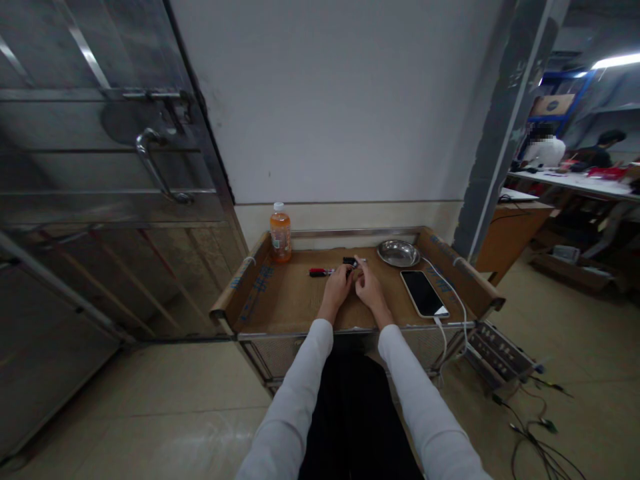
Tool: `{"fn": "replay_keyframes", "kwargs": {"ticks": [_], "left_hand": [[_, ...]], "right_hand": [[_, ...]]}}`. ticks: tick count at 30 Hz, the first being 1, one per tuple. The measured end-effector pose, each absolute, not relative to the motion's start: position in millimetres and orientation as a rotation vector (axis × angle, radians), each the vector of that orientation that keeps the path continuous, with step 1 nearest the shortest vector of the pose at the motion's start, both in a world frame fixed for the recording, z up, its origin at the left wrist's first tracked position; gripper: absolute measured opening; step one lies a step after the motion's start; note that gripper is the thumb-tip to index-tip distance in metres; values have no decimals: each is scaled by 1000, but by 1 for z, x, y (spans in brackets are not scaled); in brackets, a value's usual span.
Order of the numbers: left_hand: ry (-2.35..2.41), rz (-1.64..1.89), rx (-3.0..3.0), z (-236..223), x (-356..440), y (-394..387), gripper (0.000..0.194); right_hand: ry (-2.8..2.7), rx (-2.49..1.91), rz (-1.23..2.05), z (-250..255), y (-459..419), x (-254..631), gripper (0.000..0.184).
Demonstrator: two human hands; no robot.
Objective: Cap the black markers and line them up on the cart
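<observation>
My left hand (338, 288) and my right hand (369, 287) meet over the cardboard-lined top of a small cart (285, 307). The fingers of both are bent inward, close together around something small that I cannot make out. Left of my left hand lies a red-and-black marker pen (317, 273), its far end running toward the fingers. A black marker pen (349, 261) shows just beyond the fingertips, partly hidden by them.
An orange drink bottle (281, 233) stands at the back left. Toward the right are a shallow metal bowl (399, 253) and a phone (424, 293) with a white cable (457, 293). Raised cardboard edges flank the top. Two people sit at a far table (575, 180).
</observation>
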State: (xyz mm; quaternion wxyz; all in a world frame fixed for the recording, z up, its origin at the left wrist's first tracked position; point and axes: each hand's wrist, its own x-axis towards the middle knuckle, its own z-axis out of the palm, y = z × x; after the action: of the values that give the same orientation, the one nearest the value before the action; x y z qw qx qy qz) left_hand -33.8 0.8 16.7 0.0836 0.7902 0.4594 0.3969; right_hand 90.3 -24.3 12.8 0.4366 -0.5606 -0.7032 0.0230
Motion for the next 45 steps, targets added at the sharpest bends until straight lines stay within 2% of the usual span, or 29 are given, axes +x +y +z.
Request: {"fn": "replay_keyframes", "kwargs": {"ticks": [4,13,19,23,26,29,39,45], "left_hand": [[1341,1220,2331,16,-33,1,22],[1404,1368,2105,20,-34,-6,27],[1647,1494,2103,25,-35,-11,21],[2099,1365,2060,26,-37,-17,18],[2282,1217,2072,22,-38,-18,23],[2340,1172,2050,16,-38,-16,28],[2266,1186,2066,8,-35,-9,17],[2249,1097,2109,13,-35,-11,19]], "right_hand": [[-1794,-1301,146,13,-24,92,71],[-1873,-1303,121,18,-27,87,79],[-1867,-1386,22,18,-26,86,70],[-1745,-1622,-89,9,-19,86,47],[-1702,-1779,-122,3,-15,86,39],[-1722,-1850,-138,0,-14,85,39],[-1779,-1910,-208,5,-16,81,51],[-1851,-1896,-216,11,-16,82,44]]}}
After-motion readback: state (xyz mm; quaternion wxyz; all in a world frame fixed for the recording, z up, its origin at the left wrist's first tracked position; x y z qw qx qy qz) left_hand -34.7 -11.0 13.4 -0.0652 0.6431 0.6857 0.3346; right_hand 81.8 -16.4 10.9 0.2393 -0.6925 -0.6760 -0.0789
